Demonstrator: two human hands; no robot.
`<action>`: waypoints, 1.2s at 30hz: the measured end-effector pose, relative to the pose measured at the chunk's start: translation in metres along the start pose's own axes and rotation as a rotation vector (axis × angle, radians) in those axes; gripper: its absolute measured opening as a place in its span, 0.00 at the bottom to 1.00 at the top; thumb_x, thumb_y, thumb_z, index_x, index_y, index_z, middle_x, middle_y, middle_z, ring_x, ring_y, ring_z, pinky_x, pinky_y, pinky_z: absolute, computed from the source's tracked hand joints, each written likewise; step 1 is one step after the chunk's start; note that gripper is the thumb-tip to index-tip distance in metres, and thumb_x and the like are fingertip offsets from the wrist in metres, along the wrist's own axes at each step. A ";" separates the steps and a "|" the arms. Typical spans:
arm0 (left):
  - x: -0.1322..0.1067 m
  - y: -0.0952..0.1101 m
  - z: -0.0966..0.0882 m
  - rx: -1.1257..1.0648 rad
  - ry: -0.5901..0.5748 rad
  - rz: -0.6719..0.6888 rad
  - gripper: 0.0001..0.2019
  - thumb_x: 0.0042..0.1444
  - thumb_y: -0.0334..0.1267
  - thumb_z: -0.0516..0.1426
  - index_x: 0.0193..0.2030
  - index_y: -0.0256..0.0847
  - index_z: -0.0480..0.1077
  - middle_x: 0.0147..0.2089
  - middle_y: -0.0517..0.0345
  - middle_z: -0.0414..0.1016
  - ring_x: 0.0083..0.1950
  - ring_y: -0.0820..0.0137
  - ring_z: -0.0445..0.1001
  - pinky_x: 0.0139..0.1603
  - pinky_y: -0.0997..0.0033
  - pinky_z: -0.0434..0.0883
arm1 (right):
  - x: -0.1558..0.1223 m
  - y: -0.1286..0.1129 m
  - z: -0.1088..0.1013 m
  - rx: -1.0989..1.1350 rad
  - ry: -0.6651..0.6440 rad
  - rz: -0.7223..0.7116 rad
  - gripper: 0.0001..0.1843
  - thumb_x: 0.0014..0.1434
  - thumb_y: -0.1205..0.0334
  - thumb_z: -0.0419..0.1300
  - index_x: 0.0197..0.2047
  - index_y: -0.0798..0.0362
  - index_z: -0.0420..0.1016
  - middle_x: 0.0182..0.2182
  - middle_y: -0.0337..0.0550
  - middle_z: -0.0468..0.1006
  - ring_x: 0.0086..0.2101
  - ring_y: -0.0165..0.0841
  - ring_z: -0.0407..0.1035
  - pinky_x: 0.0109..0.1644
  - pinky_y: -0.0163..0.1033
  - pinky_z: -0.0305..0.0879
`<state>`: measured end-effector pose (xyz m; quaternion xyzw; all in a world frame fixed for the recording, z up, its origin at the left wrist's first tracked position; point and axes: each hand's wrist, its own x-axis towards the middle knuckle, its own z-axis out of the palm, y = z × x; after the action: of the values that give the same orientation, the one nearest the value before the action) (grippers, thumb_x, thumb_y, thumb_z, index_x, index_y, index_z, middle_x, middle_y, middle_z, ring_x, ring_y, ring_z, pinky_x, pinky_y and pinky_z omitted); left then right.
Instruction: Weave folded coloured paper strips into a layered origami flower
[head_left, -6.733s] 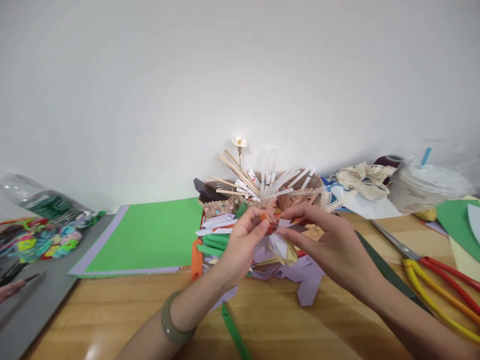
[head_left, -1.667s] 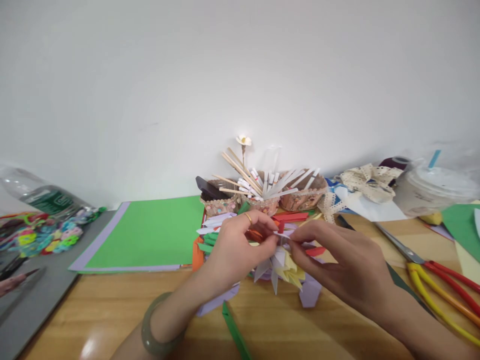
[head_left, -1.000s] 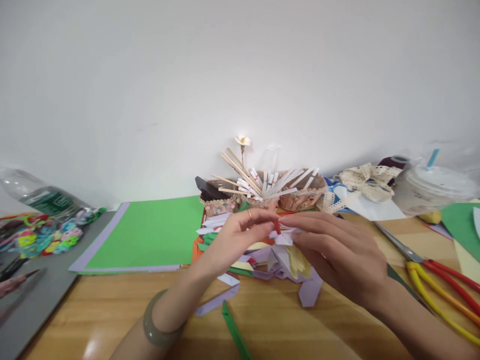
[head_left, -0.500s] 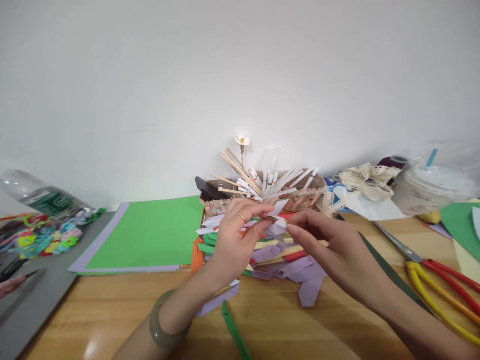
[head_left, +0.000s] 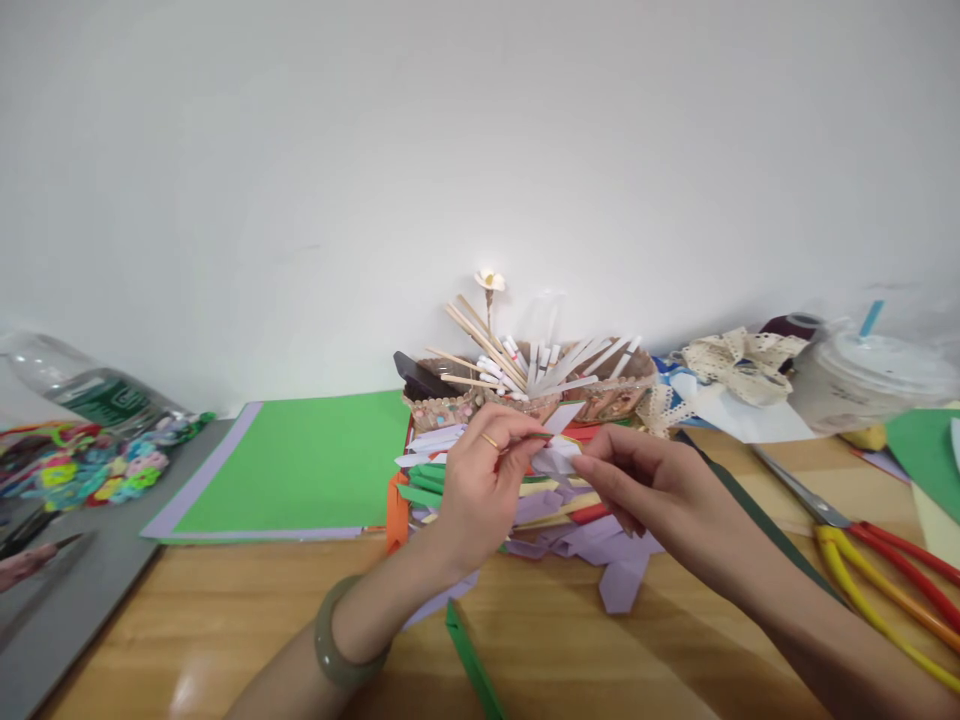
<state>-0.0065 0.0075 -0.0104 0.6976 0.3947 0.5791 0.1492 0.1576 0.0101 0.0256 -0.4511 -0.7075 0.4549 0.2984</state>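
My left hand (head_left: 478,480) and my right hand (head_left: 651,484) meet above a heap of folded paper strips (head_left: 559,528) in lilac, green, red and yellow. Between their fingertips they pinch a small folded paper piece (head_left: 556,448), white and lilac with a pointed tip sticking up. The left hand wears a gold ring and a green bangle (head_left: 345,645). Both hands' fingers are closed on the piece. A loose green strip (head_left: 469,668) lies on the wooden table (head_left: 225,640) below my left wrist.
A green sheet (head_left: 300,465) lies left of the heap. Behind it stand small baskets with sticks and white strips (head_left: 525,375). Scissors with yellow and red handles (head_left: 862,545) lie right, near lace (head_left: 739,360) and a lidded cup (head_left: 862,380). A bottle (head_left: 82,395) and colourful trinkets (head_left: 82,465) lie far left.
The folded piece was turned between the fingertips and lifted from low over the heap to higher up. Its yellow and white spikes no longer show; a white point now sticks up.
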 end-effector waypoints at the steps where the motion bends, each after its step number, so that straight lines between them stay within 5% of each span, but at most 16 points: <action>1: 0.000 0.000 0.000 0.005 0.015 0.003 0.06 0.55 0.26 0.53 0.35 0.39 0.69 0.34 0.57 0.69 0.36 0.75 0.69 0.36 0.76 0.67 | 0.000 0.000 0.001 0.005 -0.004 0.011 0.16 0.58 0.52 0.52 0.23 0.52 0.61 0.15 0.31 0.59 0.17 0.24 0.52 0.18 0.30 0.48; 23: -0.001 0.000 0.002 -0.018 0.106 -0.054 0.05 0.56 0.29 0.53 0.34 0.40 0.68 0.33 0.60 0.68 0.36 0.75 0.66 0.35 0.76 0.64 | 0.001 0.002 0.002 0.035 -0.042 0.057 0.17 0.57 0.51 0.52 0.23 0.52 0.60 0.14 0.30 0.58 0.16 0.23 0.53 0.18 0.29 0.50; 36: 0.007 -0.005 -0.002 -0.350 0.128 -0.377 0.04 0.56 0.36 0.52 0.32 0.40 0.66 0.35 0.58 0.66 0.37 0.74 0.66 0.38 0.75 0.65 | -0.001 -0.004 -0.013 -0.158 0.082 -0.012 0.16 0.55 0.54 0.54 0.20 0.53 0.63 0.16 0.34 0.61 0.19 0.26 0.55 0.19 0.31 0.49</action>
<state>-0.0105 0.0153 -0.0082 0.5372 0.4200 0.6437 0.3474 0.1672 0.0134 0.0339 -0.4874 -0.7310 0.3770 0.2931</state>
